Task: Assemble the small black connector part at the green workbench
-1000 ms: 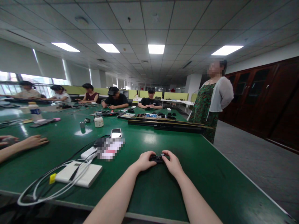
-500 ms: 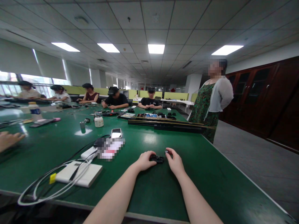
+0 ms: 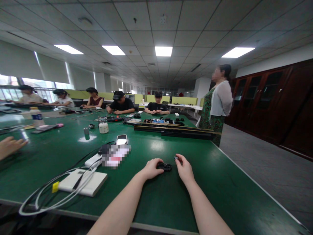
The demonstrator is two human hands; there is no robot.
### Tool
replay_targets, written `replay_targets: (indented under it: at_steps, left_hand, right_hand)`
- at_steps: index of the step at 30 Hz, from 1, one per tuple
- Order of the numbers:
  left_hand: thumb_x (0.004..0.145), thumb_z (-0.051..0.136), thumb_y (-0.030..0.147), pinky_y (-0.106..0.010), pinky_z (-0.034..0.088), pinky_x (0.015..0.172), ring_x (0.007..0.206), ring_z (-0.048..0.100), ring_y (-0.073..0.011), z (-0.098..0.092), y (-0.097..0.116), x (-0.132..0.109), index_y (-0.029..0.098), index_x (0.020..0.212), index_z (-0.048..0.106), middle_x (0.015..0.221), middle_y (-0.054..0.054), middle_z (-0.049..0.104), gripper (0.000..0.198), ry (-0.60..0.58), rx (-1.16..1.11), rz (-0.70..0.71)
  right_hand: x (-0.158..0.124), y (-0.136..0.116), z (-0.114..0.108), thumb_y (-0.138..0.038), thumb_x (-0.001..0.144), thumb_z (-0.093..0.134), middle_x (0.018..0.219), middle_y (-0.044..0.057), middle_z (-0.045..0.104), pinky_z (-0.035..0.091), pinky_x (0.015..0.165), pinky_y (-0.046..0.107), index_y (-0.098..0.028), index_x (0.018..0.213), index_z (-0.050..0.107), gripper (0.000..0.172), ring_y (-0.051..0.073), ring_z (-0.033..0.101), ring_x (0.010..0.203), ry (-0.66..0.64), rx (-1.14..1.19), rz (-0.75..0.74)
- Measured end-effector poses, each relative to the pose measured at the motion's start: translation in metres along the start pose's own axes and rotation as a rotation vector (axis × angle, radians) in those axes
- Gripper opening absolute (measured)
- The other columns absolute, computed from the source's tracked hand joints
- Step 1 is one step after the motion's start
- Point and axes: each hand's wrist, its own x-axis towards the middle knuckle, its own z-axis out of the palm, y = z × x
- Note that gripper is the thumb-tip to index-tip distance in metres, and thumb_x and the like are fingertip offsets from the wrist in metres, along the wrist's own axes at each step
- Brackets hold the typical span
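My left hand [image 3: 153, 168] is closed on one end of a black plastic part [image 3: 165, 167], held low over the green tabletop [image 3: 156, 199]. The part is small and dark, with an uneven upper side; its exact kind cannot be made out. To its right, my right hand [image 3: 184, 165] pinches a small grey piece [image 3: 176, 158] between thumb and fingertips. The grey piece is apart from the black part, slightly farther from me. Fingers partly hide both pieces.
At left lie a white power bank-like box [image 3: 81, 182] with looped cables, a power strip [image 3: 93, 160] and a phone [image 3: 122, 140]. Long black bars [image 3: 186, 133] cross the table ahead. A co-worker's hand [image 3: 11, 147] reaches in at far left. One person [image 3: 215, 98] stands right.
My right hand has shifted slightly right and away from the black part with the grey piece. My left hand stays put. The standing person has moved a little left and farther off.
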Motion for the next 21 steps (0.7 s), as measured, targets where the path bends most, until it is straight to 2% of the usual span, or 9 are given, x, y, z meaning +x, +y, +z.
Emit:
replay_targets:
  at_steps: [21]
  left_hand:
    - [0.067, 0.065, 0.029, -0.032, 0.047, 0.087, 0.099, 0.059, -0.0241, -0.0003, 0.0005, 0.0004, 0.02, 0.11, 0.058, 0.107, -0.006, 0.064, 0.045, 0.0, 0.031, -0.011]
  right_hand:
    - [0.0036, 0.0061, -0.001, -0.04, 0.075, 0.047, 0.099, 0.01, 0.066, 0.046, 0.083, 0.039, -0.018, 0.102, 0.061, 0.038, 0.022, 0.061, 0.088, 0.133, 0.051, 0.012]
